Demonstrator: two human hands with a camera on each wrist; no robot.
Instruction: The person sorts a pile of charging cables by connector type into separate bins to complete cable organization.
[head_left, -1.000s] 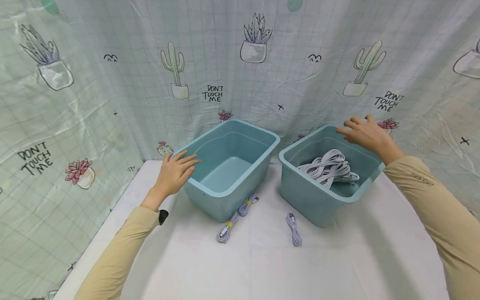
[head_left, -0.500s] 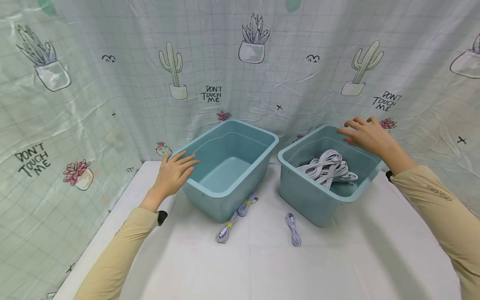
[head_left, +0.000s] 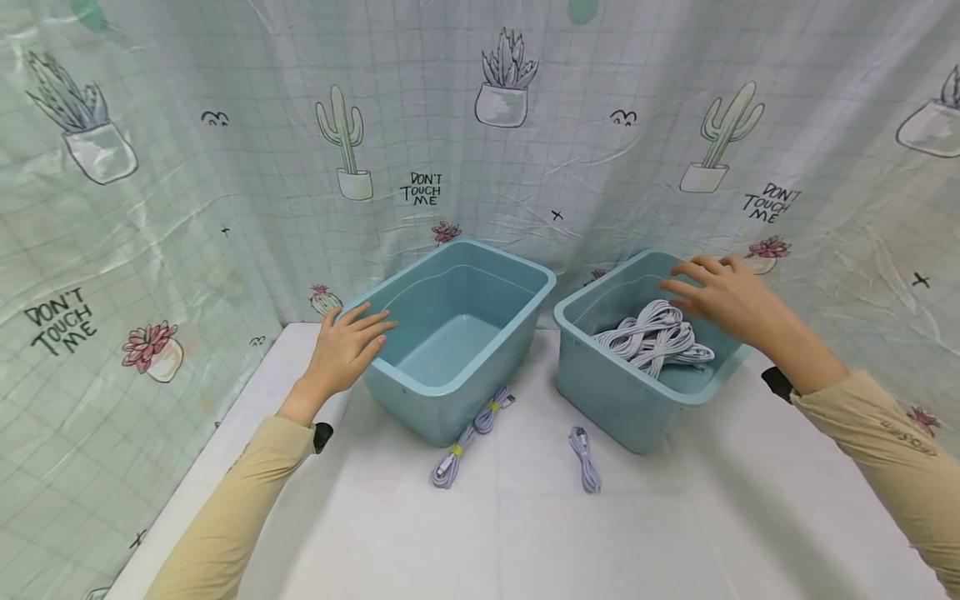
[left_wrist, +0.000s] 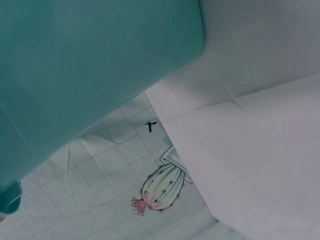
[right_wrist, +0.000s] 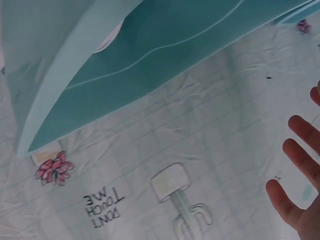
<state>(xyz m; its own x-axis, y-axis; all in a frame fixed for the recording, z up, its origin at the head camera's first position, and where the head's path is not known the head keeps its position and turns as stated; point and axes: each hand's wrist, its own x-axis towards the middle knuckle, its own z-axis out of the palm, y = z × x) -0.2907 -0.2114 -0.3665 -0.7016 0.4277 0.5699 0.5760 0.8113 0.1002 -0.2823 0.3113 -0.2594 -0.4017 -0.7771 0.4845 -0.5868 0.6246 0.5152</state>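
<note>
My left hand (head_left: pixel 347 348) lies over the near-left rim of the left blue plastic bin (head_left: pixel 444 390), fingers spread and straight, holding nothing. That bin has a bare floor. Above the right blue bin (head_left: pixel 611 400) hovers my right hand (head_left: pixel 723 293), fingers loosely bent and apart, with nothing in it; its fingertips also show in the right wrist view (right_wrist: pixel 300 165). Below it, a heap of bundled pale cables (head_left: pixel 656 337) lies inside the right bin. On the table, two coiled cables with yellow ties (head_left: pixel 447 465) sit beside the left bin, and a third cable bundle (head_left: pixel 585 458) lies between the bins.
A white cloth covers the table (head_left: pixel 510 542). Behind and to the left hangs a curtain (head_left: pixel 442 108) printed with cactus drawings, close to the back of both bins. In the left wrist view, the bin's outer wall (left_wrist: pixel 100 60) fills the upper left.
My right hand has come down and slightly nearer over the right bin. My left hand stays at the left bin's rim, and the cables have not moved.
</note>
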